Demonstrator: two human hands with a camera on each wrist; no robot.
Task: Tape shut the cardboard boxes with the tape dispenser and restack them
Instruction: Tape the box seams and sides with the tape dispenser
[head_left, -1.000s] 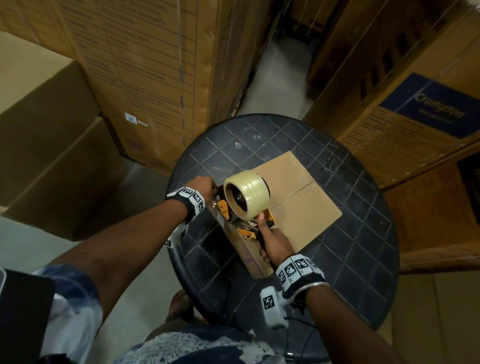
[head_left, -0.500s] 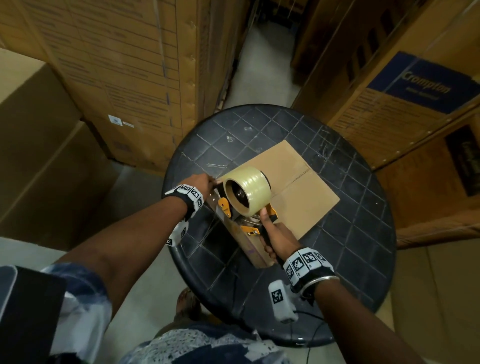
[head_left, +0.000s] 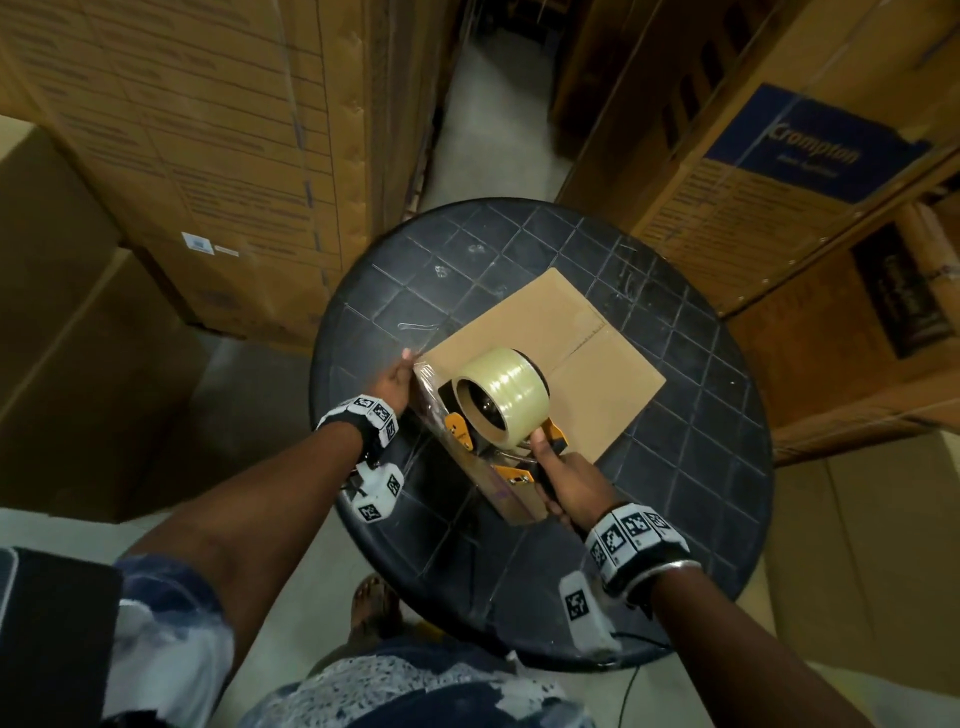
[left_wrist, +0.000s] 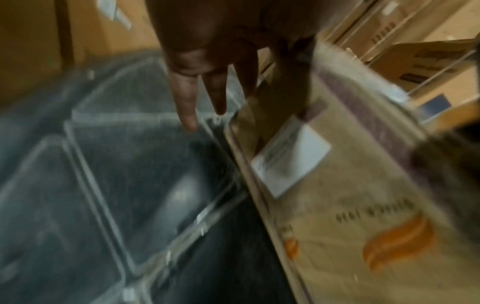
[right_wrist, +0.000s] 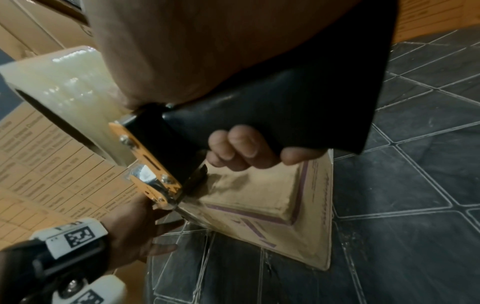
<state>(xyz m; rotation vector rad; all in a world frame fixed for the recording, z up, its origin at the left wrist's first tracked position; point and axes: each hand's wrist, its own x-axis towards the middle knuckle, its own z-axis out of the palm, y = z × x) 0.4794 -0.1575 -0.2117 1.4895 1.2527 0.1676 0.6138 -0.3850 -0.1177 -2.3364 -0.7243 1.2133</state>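
A flat cardboard box (head_left: 550, 327) lies on a round black table (head_left: 691, 467). My right hand (head_left: 569, 483) grips the black handle of the orange tape dispenser (head_left: 501, 400), whose clear tape roll stands over the box's near-left edge. In the right wrist view my fingers (right_wrist: 241, 148) curl round the handle (right_wrist: 272, 111), and the metal blade end meets the box's side (right_wrist: 259, 197). My left hand (head_left: 390, 383) rests against the box's left corner. In the blurred left wrist view its fingers (left_wrist: 187, 102) are straight beside the labelled box side (left_wrist: 337, 185). Shiny tape wrinkles over that corner.
Tall stacked cardboard cartons (head_left: 208, 130) stand to the left and behind the table, and more cartons, one with a blue label (head_left: 810, 150), stand to the right. A narrow floor aisle (head_left: 493, 119) runs between them. My foot (head_left: 374, 603) shows under the table's near edge.
My left hand's fingers have stretched out along the box's left corner. The dispenser stays at the near-left edge in my right hand. The head view has shifted slightly.
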